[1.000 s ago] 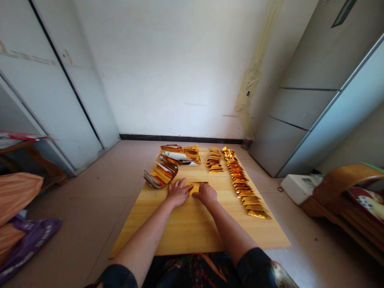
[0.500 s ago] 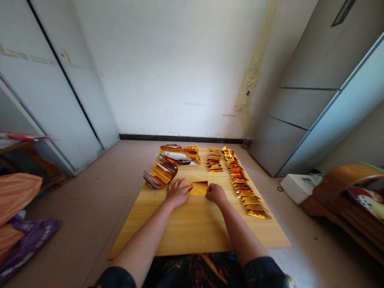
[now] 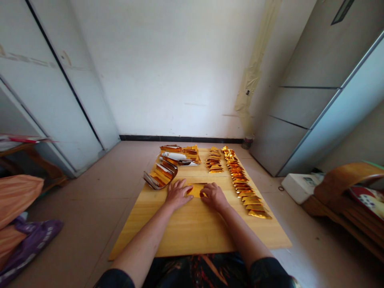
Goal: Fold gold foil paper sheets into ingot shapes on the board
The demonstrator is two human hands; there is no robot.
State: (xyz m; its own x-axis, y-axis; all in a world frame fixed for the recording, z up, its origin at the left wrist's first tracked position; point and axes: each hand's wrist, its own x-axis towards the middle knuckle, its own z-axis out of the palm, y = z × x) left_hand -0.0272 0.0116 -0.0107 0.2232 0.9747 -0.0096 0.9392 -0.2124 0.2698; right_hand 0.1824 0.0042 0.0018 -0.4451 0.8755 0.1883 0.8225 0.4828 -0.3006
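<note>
A small sheet of gold foil paper point(image 3: 196, 190) lies on the wooden board point(image 3: 192, 232) between my two hands. At its left edge is my left hand point(image 3: 177, 194), thumb and index finger closed about the edge while the other fingers spread on the wood. My right hand point(image 3: 215, 196) has its fingers curled over the sheet's right side, with thumb and fingertips on the paper. Both side edges look slightly lifted, and the fingers partly hide them. Just beyond my left hand sits an open curved holder point(image 3: 172, 182) with gold and white papers in it.
Folded gold paper pieces point(image 3: 243, 188) run in a long overlapping row along the board's right side. A shorter row of folded pieces point(image 3: 214, 161) stands left of it. More gold and white papers point(image 3: 180, 155) are piled at the far left. A wall and a fridge point(image 3: 294, 100) stand beyond.
My right hand has moved left and over the sheet's right side, covering more of it. My left thumb and index finger have drawn in at the left edge.
</note>
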